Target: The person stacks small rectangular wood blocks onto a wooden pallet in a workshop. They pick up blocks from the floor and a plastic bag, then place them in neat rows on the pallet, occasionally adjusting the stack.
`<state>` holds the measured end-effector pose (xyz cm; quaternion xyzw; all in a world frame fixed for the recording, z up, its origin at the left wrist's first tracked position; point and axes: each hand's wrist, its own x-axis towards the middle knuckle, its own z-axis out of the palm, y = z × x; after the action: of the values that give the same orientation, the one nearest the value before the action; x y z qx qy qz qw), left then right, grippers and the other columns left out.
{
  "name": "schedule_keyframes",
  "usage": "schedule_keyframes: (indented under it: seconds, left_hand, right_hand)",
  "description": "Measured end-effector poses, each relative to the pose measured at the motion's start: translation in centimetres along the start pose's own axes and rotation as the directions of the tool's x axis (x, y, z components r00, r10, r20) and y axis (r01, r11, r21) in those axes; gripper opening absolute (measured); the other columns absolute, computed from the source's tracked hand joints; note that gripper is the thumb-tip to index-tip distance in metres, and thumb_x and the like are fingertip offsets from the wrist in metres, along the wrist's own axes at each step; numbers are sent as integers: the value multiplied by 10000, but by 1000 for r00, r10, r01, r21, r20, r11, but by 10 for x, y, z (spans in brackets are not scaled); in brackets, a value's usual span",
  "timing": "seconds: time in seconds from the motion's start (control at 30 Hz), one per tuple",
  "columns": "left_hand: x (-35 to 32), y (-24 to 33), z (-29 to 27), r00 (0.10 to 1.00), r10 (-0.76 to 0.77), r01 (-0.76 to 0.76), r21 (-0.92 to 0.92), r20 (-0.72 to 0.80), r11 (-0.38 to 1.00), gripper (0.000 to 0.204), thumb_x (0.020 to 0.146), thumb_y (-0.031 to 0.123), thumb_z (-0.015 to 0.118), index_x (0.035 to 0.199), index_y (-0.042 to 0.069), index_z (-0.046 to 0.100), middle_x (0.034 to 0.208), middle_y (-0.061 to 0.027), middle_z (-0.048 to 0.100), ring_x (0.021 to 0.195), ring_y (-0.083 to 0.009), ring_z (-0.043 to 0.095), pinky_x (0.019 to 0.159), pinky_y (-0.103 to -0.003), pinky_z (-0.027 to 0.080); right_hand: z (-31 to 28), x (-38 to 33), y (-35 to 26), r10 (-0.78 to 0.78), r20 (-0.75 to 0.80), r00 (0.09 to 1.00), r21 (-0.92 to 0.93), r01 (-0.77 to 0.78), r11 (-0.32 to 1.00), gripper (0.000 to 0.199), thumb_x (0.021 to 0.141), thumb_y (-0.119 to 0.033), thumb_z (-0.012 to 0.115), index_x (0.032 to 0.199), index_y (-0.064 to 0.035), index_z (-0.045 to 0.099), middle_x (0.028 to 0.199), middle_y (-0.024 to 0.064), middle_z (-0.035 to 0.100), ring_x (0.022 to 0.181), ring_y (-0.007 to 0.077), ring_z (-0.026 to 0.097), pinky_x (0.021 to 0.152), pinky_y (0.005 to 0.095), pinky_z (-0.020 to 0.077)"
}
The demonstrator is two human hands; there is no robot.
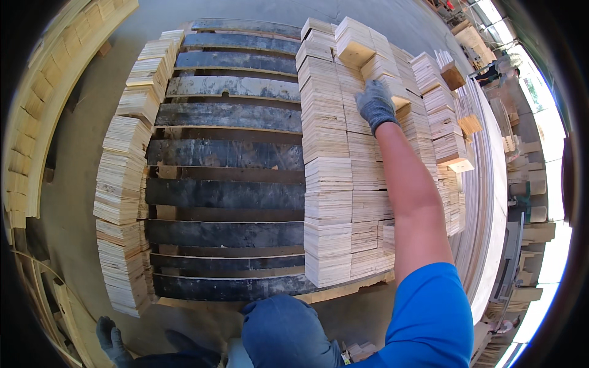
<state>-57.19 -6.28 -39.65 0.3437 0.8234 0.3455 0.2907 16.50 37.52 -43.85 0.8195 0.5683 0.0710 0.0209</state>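
Spanning most of the view: a dark slatted pallet (pixel 224 153) on a concrete floor (pixel 80 153), its black boards running crosswise with pale gaps between them.
Main stock: stacked plywood blocks (pixel 331 184) in tight rows along the right part of the pallet, edges facing up, reaching from the near edge to the far end.
Left row: a thinner line of block stacks (pixel 123 184) down the left edge of the pallet, well apart from the main stock, bare boards between.
Right side: long bent plywood sheets (pixel 491 202) lying just beside the main stock, with loose offcuts scattered beyond them.
Left margin: a curved run of pale timber (pixel 37 110) along the rim of the view.
Person: blue sleeve and blue knee at the lower edge; bare right forearm stretched out over the main stock.
Right hand (pixel 375 105): grey work glove, palm down, fingers spread and lying flat on the top of the far blocks; it presses on the stack and clasps nothing.
Touched block: square wood block (pixel 356 46) sits tilted on the far end of the main stock, just beyond the right hand's fingertips.
Left hand (pixel 110 340): grey glove low at the bottom left, beside the near corner of the pallet; fingers loosely curled, nothing seen in them, grip cannot be told with certainty.
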Motion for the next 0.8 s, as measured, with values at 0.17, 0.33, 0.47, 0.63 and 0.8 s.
schedule_keyframes:
  seconds: [0.17,0.33,0.47,0.63,0.8]
  left_hand:
    - [20,-16,10,997,-20,22,-16,68,1000,407,962,99,686,1338,-41,616,1268,-135,666,1149,-233,610,1008,-368,502]
    - [31,3,28,985,-140,140,1,106,990,418,965,113,668,1348,-43,604,1266,-140,667,1166,-233,603,1037,-371,481]
    - [32,-8,15,971,-138,149,-41,196,988,427,958,110,677,1351,-38,601,1271,-141,663,1170,-232,604,1043,-370,481]
    - [9,-33,-38,983,-134,143,-69,125,987,447,960,114,697,1374,-17,592,1302,-136,653,1192,-247,604,1064,-393,486]
    - [-54,-66,-127,994,-31,5,-230,-108,973,406,949,7,628,1355,-6,621,1305,-126,669,1220,-218,619,1079,-351,473]
  right_hand:
    - [11,13,13,12,7,1000,89,-12,996,395,901,-153,645,1255,22,632,1327,248,626,1218,422,619,1045,472,508]
    - [18,23,-1,91,5,996,16,-91,996,384,884,-93,628,1246,35,633,1338,270,612,1233,423,614,1047,454,509]
    - [21,13,16,-6,37,999,-40,7,999,420,872,-57,616,1287,9,624,1434,260,543,1313,420,557,1089,442,479]
    - [12,-30,-50,-153,-7,988,-45,152,987,408,919,-91,539,1310,-1,618,1483,261,495,1303,419,561,1100,468,464]
    - [26,-103,-86,-572,-350,742,89,634,768,430,994,-195,565,1376,0,600,1416,265,585,1347,414,522,1180,470,370]
